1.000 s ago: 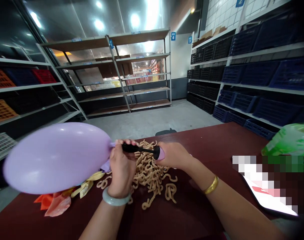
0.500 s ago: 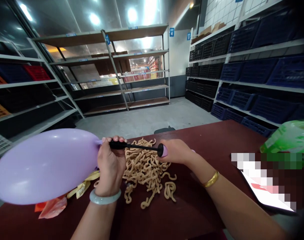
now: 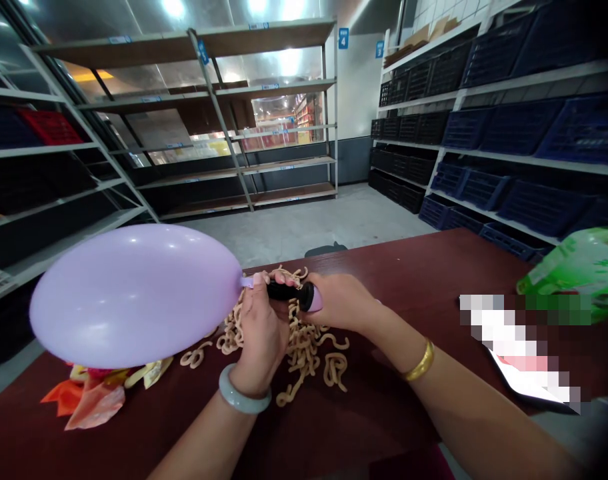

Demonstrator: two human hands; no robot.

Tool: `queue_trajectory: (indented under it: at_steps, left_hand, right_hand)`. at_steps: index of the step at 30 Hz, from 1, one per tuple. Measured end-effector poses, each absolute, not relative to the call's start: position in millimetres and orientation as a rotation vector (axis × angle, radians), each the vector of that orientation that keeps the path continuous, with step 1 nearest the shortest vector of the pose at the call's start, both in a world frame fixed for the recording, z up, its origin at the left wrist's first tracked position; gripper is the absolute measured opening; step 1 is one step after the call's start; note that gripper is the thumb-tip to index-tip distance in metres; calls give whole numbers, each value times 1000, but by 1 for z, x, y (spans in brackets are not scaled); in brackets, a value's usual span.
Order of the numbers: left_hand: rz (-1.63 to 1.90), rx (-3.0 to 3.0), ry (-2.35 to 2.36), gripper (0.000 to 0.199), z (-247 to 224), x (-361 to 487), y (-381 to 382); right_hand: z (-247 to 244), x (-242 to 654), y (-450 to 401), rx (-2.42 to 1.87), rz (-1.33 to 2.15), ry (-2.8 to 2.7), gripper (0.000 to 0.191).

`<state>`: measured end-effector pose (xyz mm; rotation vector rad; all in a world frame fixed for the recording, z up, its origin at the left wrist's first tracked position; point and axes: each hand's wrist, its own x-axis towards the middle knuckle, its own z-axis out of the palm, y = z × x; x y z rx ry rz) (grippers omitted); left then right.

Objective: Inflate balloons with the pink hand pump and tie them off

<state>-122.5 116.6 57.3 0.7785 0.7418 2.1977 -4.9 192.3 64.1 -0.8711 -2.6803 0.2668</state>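
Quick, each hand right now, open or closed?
Left hand: closed, holding the black pump at the purple balloon's neck.
Right hand: closed on the pump's other end.

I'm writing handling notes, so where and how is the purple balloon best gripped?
I'd pinch the purple balloon at its narrow neck, between thumb and fingers, coming from the right. It tapers there toward the black pump, by the thumb of the left hand; the broad, rounded body offers no edge.
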Motion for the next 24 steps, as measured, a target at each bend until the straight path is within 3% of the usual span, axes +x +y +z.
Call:
queue_trajectory:
  at_steps: [14,24]
  left_hand:
    - [2422,663,836,14,104,-205,92]
    - [2389,693,749,17,87,-186,105]
  right_hand:
    - [60,3,217,-877,241,-2642,53]
    - [63,6,216,-889,146,-2692,48]
